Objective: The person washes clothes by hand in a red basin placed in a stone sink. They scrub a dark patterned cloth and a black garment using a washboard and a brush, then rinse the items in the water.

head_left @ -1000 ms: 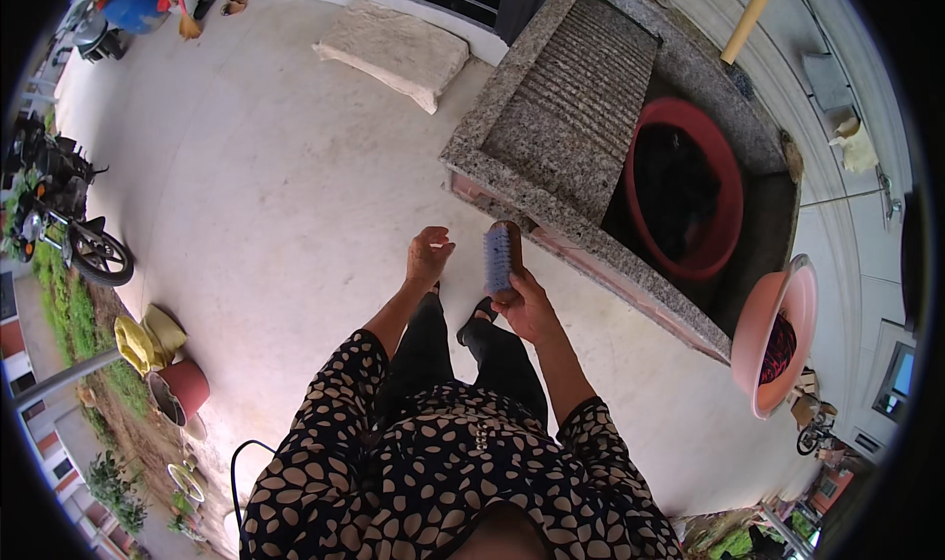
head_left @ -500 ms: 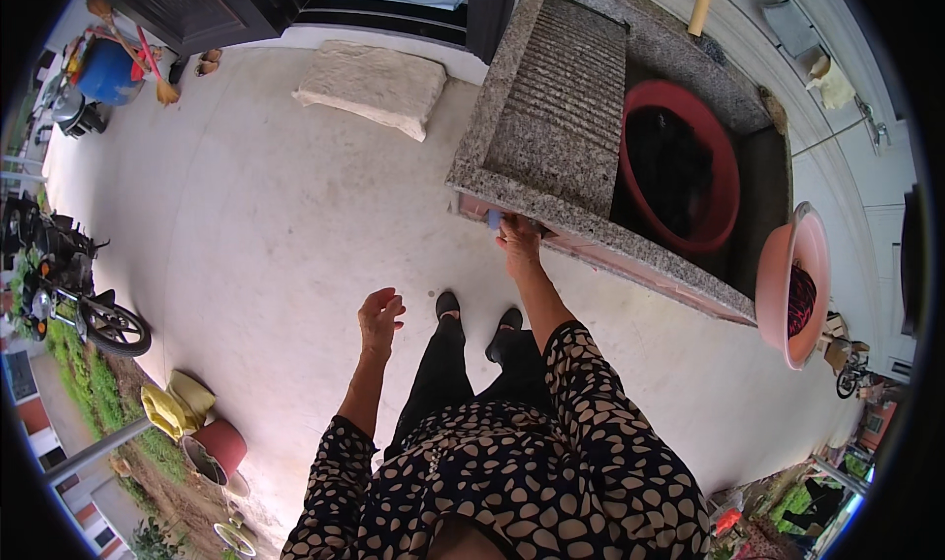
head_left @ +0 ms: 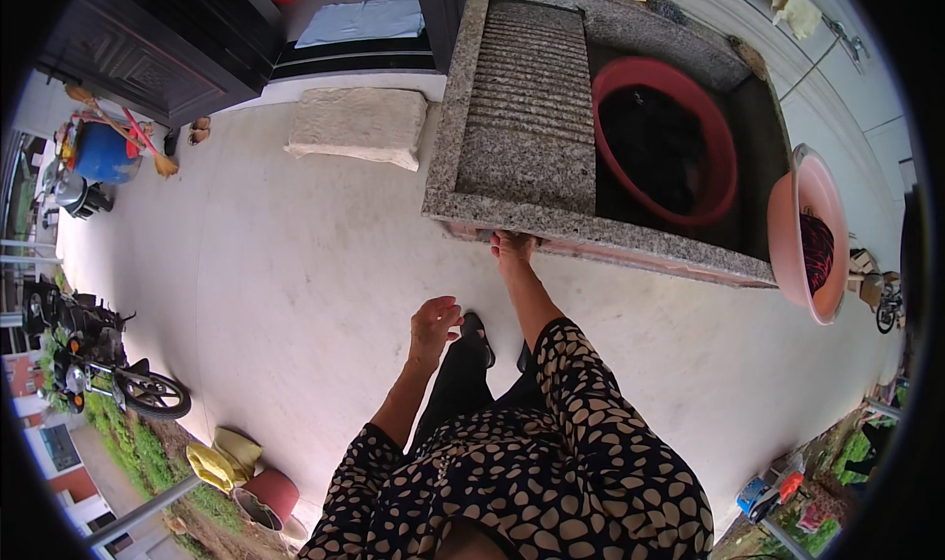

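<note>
Right hand [head_left: 512, 250]: fingers curled over the speckled granite washing trough's [head_left: 463, 181] front rim, beside its ribbed slab. Left hand [head_left: 433, 322]: loosely cupped, empty, above smooth concrete floor [head_left: 295, 265].

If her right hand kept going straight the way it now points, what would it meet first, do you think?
The right hand already sits at the front edge of the granite washing sink, so it would likely meet that stone rim first, then the ribbed washboard slab; actual contact is unclear.
</note>
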`<state>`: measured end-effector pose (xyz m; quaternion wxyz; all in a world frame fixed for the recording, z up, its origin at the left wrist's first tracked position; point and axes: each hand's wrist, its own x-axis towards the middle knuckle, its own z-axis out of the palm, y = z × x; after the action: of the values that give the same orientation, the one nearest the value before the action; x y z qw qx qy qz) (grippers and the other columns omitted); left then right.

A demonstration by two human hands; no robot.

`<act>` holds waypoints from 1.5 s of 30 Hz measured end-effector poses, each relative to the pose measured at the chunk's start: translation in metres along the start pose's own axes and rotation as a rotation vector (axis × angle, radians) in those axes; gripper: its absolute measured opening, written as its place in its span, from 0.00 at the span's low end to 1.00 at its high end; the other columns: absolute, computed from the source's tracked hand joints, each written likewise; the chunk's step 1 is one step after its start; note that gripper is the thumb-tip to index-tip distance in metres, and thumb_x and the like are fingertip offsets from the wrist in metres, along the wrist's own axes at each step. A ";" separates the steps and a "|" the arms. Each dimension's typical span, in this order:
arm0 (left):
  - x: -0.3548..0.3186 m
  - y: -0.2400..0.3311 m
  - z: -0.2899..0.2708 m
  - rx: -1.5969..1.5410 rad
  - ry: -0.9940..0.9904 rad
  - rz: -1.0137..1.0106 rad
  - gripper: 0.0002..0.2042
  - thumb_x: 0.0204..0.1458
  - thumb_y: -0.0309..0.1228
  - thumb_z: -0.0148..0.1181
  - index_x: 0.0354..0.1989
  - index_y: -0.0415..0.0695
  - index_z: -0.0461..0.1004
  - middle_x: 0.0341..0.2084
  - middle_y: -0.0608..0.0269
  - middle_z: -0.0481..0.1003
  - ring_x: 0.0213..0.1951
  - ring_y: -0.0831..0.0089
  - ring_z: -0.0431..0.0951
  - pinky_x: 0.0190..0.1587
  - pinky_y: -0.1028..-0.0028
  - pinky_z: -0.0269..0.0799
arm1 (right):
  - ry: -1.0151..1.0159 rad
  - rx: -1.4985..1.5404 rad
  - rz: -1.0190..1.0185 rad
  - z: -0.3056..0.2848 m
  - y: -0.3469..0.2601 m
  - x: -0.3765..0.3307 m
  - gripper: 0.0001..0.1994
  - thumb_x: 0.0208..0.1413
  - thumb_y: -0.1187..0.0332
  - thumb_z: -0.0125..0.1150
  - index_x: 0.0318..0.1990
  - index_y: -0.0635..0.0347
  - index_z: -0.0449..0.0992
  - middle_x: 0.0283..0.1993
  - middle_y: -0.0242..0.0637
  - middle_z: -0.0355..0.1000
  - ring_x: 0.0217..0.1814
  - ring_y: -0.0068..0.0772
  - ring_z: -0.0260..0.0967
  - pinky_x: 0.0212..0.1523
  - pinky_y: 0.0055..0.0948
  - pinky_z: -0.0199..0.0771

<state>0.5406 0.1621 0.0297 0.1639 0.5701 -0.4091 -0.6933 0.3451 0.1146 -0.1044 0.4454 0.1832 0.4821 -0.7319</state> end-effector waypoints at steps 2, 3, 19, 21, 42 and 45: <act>0.004 0.002 0.003 0.056 -0.018 0.008 0.18 0.51 0.34 0.58 0.48 0.38 0.70 0.35 0.61 0.75 0.34 0.73 0.78 0.30 0.75 0.72 | 0.025 -0.397 -0.024 0.003 -0.005 -0.009 0.23 0.48 0.74 0.63 0.52 0.52 0.63 0.45 0.31 0.71 0.36 0.33 0.75 0.29 0.34 0.75; 0.004 0.008 0.010 0.087 -0.044 0.010 0.18 0.51 0.34 0.58 0.48 0.38 0.70 0.35 0.61 0.75 0.33 0.74 0.78 0.29 0.76 0.72 | 0.005 -0.377 -0.014 -0.003 -0.010 -0.005 0.23 0.48 0.74 0.63 0.52 0.53 0.62 0.45 0.33 0.71 0.36 0.34 0.75 0.30 0.34 0.75; -0.001 0.181 0.139 0.282 -0.673 0.408 0.14 0.56 0.40 0.56 0.41 0.42 0.75 0.24 0.69 0.75 0.27 0.82 0.74 0.30 0.81 0.67 | -0.575 -0.132 -0.272 -0.034 -0.325 -0.180 0.14 0.58 0.67 0.55 0.51 0.60 0.70 0.44 0.39 0.74 0.43 0.29 0.74 0.36 0.25 0.74; 0.005 0.194 0.167 0.273 -0.662 0.397 0.15 0.57 0.41 0.56 0.43 0.42 0.74 0.25 0.69 0.75 0.27 0.83 0.73 0.30 0.81 0.67 | -0.439 -0.099 -0.339 -0.053 -0.356 -0.152 0.18 0.57 0.64 0.57 0.53 0.59 0.68 0.48 0.38 0.71 0.45 0.31 0.71 0.38 0.29 0.74; 0.259 0.200 0.453 1.289 -0.232 0.775 0.39 0.52 0.30 0.55 0.69 0.58 0.38 0.67 0.50 0.40 0.66 0.45 0.43 0.60 0.46 0.53 | 0.491 -1.602 -0.473 -0.038 -0.447 0.176 0.33 0.47 0.42 0.58 0.63 0.28 0.57 0.70 0.43 0.38 0.70 0.62 0.34 0.56 0.73 0.47; 0.279 0.169 0.454 1.623 -0.285 0.691 0.37 0.54 0.37 0.53 0.69 0.58 0.38 0.68 0.50 0.37 0.67 0.46 0.39 0.60 0.41 0.49 | 0.391 -1.829 -0.820 -0.058 -0.398 0.188 0.32 0.48 0.44 0.58 0.62 0.28 0.58 0.69 0.44 0.40 0.69 0.61 0.35 0.55 0.76 0.45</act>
<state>-0.0019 0.0378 -0.0186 -0.1427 0.2638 -0.9393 -0.1664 -0.0945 0.1312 -0.0469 0.0432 -0.2901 0.9462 -0.1367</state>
